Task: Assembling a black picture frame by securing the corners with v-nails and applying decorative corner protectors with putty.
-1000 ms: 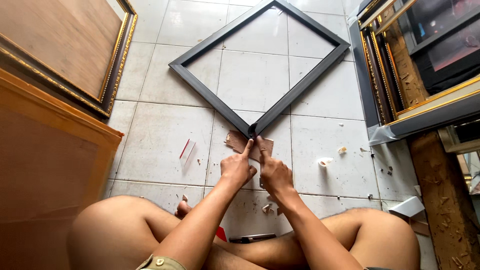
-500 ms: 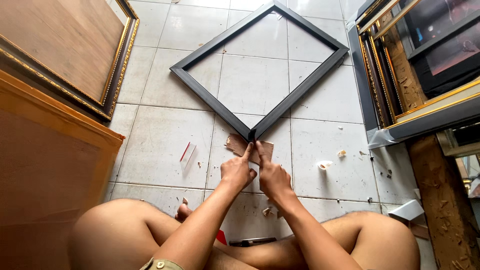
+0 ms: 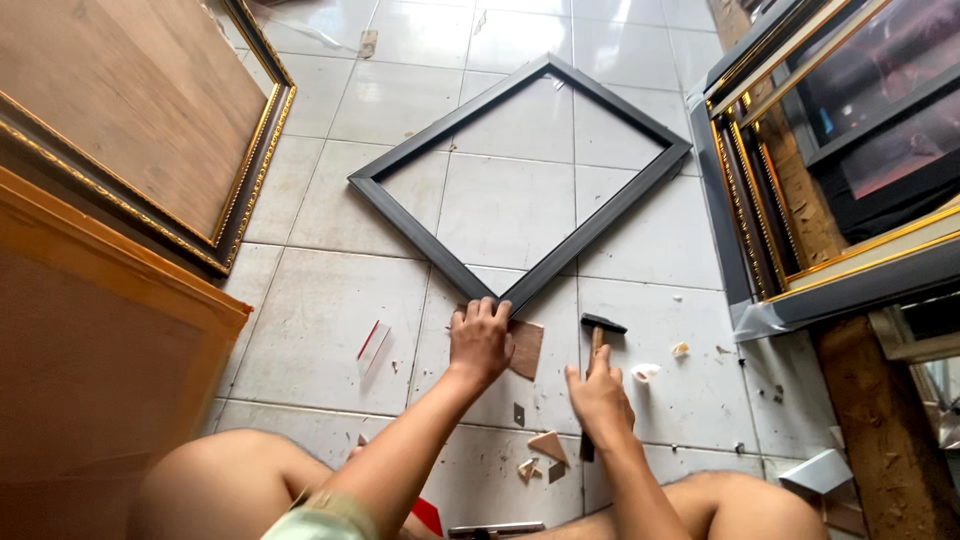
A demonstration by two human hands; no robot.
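Head view: the right hand point(image 3: 598, 395) has left the near corner of the square black wooden frame point(image 3: 520, 170) on the tiled floor and is now closed around the small wooden-handled hammer point(image 3: 596, 345). The left hand point(image 3: 480, 338) stays pressed flat on that corner, so hammering seems close.

The left hand point(image 3: 480, 338) lies flat, fingers together pointing to twelve o'clock — forearm stretched from seven o'clock. The right hand point(image 3: 598, 395) is curled closed, at its four o'clock — both knees bare.
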